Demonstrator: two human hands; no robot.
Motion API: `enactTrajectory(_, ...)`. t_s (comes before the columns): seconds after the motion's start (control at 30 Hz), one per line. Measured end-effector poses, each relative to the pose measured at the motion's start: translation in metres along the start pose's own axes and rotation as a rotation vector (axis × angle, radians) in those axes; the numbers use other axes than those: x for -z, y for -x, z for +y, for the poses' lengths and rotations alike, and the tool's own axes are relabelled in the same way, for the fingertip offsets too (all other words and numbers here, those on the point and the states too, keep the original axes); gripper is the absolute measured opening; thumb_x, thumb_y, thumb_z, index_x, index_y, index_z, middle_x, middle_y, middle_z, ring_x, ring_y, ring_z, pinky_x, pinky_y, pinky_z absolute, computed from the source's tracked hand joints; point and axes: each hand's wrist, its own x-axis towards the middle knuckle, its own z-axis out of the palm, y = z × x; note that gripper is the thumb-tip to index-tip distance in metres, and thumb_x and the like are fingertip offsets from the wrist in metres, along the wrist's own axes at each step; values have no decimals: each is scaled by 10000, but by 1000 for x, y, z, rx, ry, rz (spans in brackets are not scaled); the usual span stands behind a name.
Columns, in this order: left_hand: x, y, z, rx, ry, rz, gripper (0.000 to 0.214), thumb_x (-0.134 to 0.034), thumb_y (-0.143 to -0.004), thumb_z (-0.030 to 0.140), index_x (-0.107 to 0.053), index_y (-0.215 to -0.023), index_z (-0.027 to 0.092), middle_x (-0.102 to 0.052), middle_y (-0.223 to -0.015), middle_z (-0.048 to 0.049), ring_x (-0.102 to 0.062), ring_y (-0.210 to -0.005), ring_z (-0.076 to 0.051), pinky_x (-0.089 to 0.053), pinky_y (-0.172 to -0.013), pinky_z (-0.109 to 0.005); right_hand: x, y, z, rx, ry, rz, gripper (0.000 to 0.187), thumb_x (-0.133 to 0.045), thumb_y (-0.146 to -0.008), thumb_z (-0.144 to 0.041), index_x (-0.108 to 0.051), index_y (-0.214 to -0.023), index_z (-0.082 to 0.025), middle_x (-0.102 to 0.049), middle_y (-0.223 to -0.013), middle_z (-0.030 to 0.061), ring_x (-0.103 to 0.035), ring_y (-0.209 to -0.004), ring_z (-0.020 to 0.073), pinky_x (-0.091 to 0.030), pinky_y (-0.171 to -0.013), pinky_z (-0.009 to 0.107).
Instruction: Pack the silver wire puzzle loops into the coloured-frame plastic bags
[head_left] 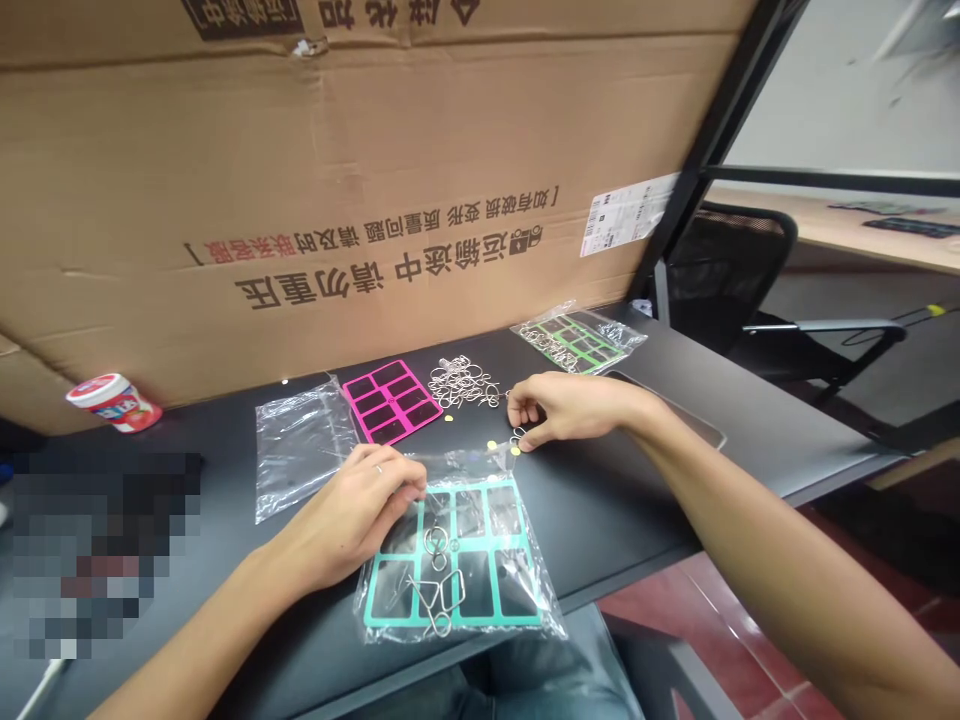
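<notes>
My left hand (352, 515) is curled at the top edge of a clear plastic bag (457, 560), its fingers pinching the film. Inside the bag lie a teal grid frame (454, 555) and several bent-wire puzzle pieces (435, 590). My right hand (559, 410) has its fingertips closed around a small bent-wire piece (517, 438), partly hidden by the fingers. Small yellow dots (492, 445) lie beside it. Behind my right hand is a heap of silver wire pieces (461, 383).
A magenta grid frame (391, 402), a flat clear bag (304, 450) and a bagged green frame (577, 338) lie on the black desk (622, 510). A cardboard box panel (300, 170) stands behind them. A red-and-white tub (114, 402) lies at the left. A black chair (731, 280) stands to the right.
</notes>
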Motion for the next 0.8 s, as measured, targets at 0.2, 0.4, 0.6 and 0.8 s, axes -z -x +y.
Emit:
enactTrajectory(0.2, 0, 0, -1, -9, -5, 7, 159, -455, -1137, 200, -606, -1151, 249, -727, -1102, -15, -652, -1028, -199, -493, -966, -390, -1, 1, -3, 46, -66, 18, 214, -854, -788, -353, -693, -857, -230, -783, -850, 26, -721, -810, 222, -520, -722, 326)
enactTrajectory(0.4, -3, 2, -3, -38, 3, 24, 169, -445, -1138, 192, -603, -1160, 247, -722, -1113, -22, -635, -1041, -201, -481, -976, -390, -7, -5, -8, 151, -268, 311, 172, -831, -857, -362, -745, -928, -232, -834, -885, 27, -791, -830, 231, -596, -785, 350)
enactTrajectory(0.6, -2, 1, -1, -46, -2, 17, 172, -444, -1138, 186, -604, -1161, 246, -726, -1099, -20, -625, -1046, -204, -484, -970, -386, -23, -6, -37, 388, -451, 365, 324, -864, -876, -485, -799, -1062, -228, -852, -1037, 59, -805, -956, 246, -623, -901, 388)
enactTrajectory(0.8, 1, 2, 1, -22, 2, 3, 172, -441, -1146, 218, -611, -1157, 244, -711, -1100, -30, -611, -1046, -210, -491, -965, -385, -16, -7, -17, 297, -124, 469, 244, -693, -1008, -405, -778, -1142, -219, -832, -1143, 87, -766, -1046, 269, -577, -968, 439)
